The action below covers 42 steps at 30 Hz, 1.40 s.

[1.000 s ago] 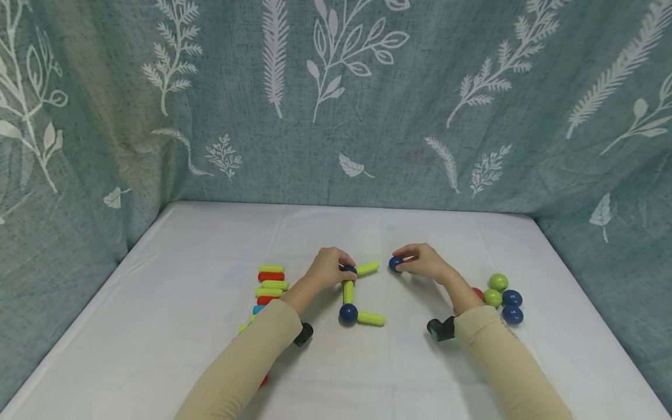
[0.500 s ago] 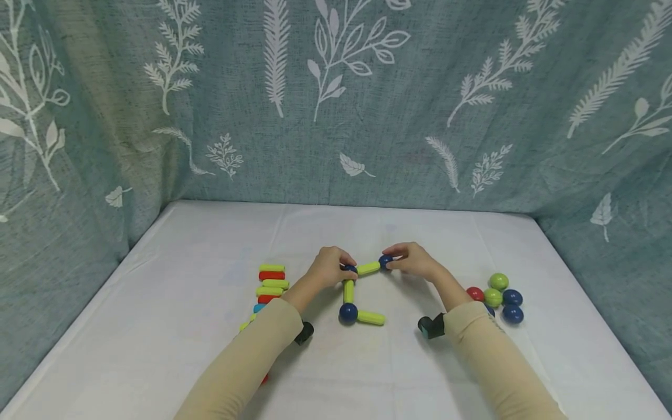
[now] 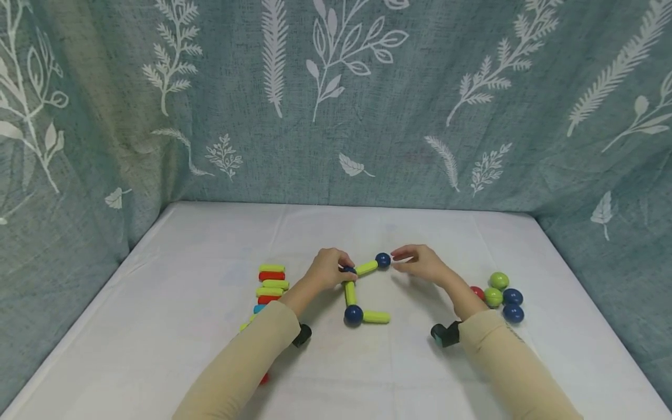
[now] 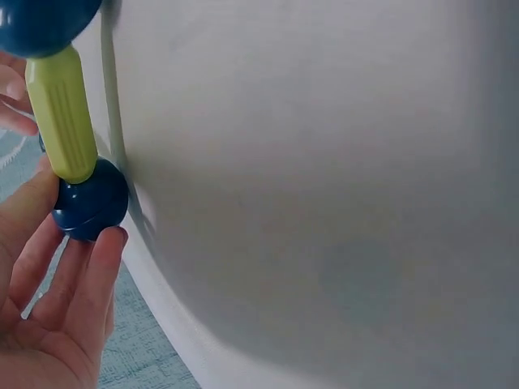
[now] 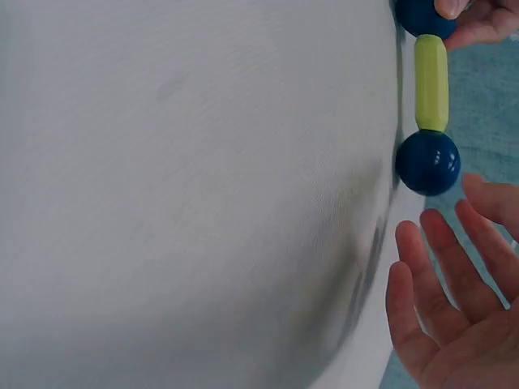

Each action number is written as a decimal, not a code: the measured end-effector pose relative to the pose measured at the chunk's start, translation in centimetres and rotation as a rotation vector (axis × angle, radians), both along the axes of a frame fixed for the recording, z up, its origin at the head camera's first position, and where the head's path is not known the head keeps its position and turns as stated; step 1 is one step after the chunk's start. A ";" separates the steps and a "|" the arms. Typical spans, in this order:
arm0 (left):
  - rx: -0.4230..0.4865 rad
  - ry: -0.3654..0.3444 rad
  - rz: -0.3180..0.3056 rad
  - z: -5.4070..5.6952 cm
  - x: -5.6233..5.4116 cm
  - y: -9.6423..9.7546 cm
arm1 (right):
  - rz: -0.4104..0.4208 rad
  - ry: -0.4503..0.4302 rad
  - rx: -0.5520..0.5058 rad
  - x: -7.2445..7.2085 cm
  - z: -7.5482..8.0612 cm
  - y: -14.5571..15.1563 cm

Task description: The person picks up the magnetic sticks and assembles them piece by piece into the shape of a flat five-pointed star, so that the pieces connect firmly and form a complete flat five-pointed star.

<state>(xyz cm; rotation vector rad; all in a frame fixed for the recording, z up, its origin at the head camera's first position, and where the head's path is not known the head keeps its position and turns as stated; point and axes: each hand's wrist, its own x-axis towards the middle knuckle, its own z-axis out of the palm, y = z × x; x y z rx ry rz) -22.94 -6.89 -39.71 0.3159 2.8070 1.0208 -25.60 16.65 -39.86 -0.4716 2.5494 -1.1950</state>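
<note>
Midway across the white-covered surface, the person's left hand pinched a blue ball between thumb and fingers. From that ball a green rod slanted toward the far edge, tipped with a second blue ball. The right hand hung just beside this one, fingers spread, apart from it. Another green rod ran toward the near edge to a third blue ball, whose own green stick pointed at the right edge. Loose balls clustered toward the right edge; coloured rods lay on the left edge's side.
</note>
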 end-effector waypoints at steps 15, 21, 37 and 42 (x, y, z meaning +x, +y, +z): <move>-0.185 0.068 -0.024 0.3 2.6 0.0 | 0.161 0.071 -0.007 4.1 0.3 2.5; -0.143 0.051 0.021 0.2 3.6 0.5 | 0.246 0.075 -0.019 5.9 0.3 1.9; -0.127 0.010 0.045 0.5 5.1 1.7 | 0.151 0.151 0.035 7.5 -0.5 0.1; -0.122 -0.023 0.031 0.5 5.2 1.8 | 0.105 0.176 0.055 7.5 -0.5 0.3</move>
